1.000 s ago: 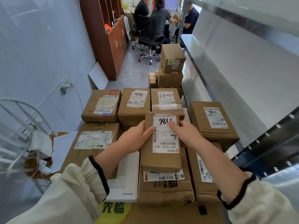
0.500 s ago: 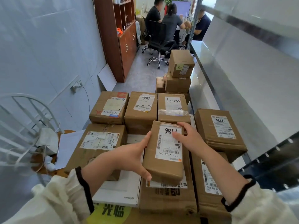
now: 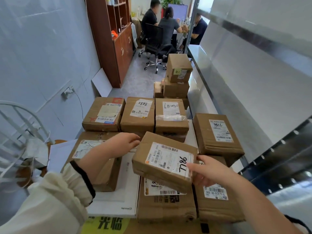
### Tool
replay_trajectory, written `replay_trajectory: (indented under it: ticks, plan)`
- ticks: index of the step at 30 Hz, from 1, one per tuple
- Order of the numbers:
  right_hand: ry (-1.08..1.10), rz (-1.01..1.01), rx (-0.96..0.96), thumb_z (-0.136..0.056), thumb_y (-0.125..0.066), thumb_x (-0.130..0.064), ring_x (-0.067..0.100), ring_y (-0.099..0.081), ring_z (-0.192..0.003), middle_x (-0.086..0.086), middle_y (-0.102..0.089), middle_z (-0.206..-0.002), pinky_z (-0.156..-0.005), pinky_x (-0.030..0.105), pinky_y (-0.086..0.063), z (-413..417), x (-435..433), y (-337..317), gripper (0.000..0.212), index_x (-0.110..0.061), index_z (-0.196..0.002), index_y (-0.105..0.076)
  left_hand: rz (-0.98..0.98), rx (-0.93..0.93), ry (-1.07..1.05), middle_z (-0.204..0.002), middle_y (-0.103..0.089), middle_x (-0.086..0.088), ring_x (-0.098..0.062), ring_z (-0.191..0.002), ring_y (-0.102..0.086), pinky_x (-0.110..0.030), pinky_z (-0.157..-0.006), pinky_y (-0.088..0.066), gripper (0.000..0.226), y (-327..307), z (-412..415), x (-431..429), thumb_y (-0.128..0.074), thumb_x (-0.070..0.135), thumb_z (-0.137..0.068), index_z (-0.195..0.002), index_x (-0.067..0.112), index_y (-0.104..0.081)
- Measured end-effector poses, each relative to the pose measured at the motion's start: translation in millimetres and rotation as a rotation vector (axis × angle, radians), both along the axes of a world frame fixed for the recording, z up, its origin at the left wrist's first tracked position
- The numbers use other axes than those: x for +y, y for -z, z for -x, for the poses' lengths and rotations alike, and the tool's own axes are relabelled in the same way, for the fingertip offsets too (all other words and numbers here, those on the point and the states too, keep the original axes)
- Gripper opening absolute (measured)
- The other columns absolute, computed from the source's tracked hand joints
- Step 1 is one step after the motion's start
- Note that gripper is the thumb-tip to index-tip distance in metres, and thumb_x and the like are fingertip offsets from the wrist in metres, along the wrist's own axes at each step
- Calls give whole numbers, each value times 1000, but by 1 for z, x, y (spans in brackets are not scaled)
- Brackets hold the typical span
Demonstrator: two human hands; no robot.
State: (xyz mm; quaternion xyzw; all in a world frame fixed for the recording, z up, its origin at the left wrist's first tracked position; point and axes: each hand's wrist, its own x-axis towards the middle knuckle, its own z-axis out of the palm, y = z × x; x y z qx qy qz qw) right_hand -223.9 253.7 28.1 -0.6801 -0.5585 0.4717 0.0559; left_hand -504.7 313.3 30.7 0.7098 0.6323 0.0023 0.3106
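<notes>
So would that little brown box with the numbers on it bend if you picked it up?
Probably not: the small box shows straight edges though the right hand grips just one end. It seems fairly light for that reason. Its glossy label might be slippery.

Label [image 3: 169, 160] on the parcel [image 3: 152, 140] reads 7786, 507 N/05 094.

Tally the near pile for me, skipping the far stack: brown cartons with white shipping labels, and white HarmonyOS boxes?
Brown carton in the right hand: 1
Brown cartons lying label up: 7
White HarmonyOS box: 1
Total: 9
</notes>
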Motion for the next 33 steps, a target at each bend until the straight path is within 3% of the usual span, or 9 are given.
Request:
replay_trajectory:
  ticks: [4, 7, 10, 14, 17, 21, 23, 29, 33]
  plan:
    - [87, -154, -63, -88, -47, -59, 14, -58, -105, -1, -58, -126, -88, 34, -50, -5, 11, 2, 68, -20, -142, -33, -35, 61, -99, -125, -59, 0, -15, -111, -56, -29, -94, -46, 35, -1, 0, -20, -40, 23, -100, -134, 21, -48]
    - [89, -319, -6, -92, -48, -49, 14, -48, -118, -2, -49, -134, -98, 37, -43, -1, 27, -2, 60, -23, -144, -33, 117, 193, -32, -98, -64, 4, -9, -87, -61, -19, -76, -48, 19, -3, 8, -42, -47, 27, -97, -108, 20, -61]
    - [-31, -283, 44, -92, -52, -41, 9, -54, -109, -6, -58, -119, -88, 30, -48, 7, 39, -2, 42, -26, -131, -49, 304, 175, 45, -90, -67, 6, -7, -82, -65, -22, -76, -51, 26, -1, 1, -56, -46, 44, -96, -98, 23, -62]
    - [-154, -242, -52, -90, -54, -44, 9, -63, -89, -6, -67, -95, -82, 36, -54, 19, 41, 1, 24, -24, -99, -63, 272, -45, -100, -95, -66, 4, -10, -83, -65, -24, -75, -49, 36, 2, -6, -49, -38, 56, -94, -97, 26, -56]
    - [-211, -167, -29, -91, -51, -47, 12, -63, -90, -5, -66, -99, -80, 31, -53, 30, 42, -4, 32, -23, -106, -64, 241, -150, -226, -98, -65, 3, -12, -81, -67, -25, -69, -48, 48, 3, -2, -38, -34, 60, -93, -111, 21, -56]
    - [-166, -63, 133, -95, -48, -40, 11, -65, -88, -6, -65, -102, -67, 28, -56, 55, 40, -6, 29, -23, -117, -53, 294, -348, -367, -98, -68, 0, -16, -77, -71, -34, -72, -56, 39, 5, -6, -32, -38, 54, -95, -113, 23, -51]
    - [-130, -80, 170, -95, -49, -37, 10, -65, -86, -5, -65, -100, -60, 25, -55, 69, 42, -7, 27, -19, -116, -53, 234, -354, -380, -91, -69, 1, -15, -76, -70, -33, -71, -58, 33, 5, -6, -29, -41, 47, -97, -112, 20, -53]
    - [-49, -93, 286, -95, -51, -33, 15, -67, -82, 3, -66, -104, -56, 27, -56, 107, 58, -18, 27, -14, -114, -51, 29, -383, -444, -86, -71, 1, -18, -78, -69, -40, -74, -59, 27, -10, 26, -17, -40, 43, -98, -104, 23, -57]
    - [-7, -19, 316, -95, -52, -32, 19, -67, -84, 5, -63, -106, -64, 33, -59, 126, 60, -11, 31, -13, -119, -47, -6, -329, -435, -86, -70, 3, -16, -77, -69, -37, -73, -59, 27, -9, 39, -15, -39, 43, -99, -107, 25, -58]
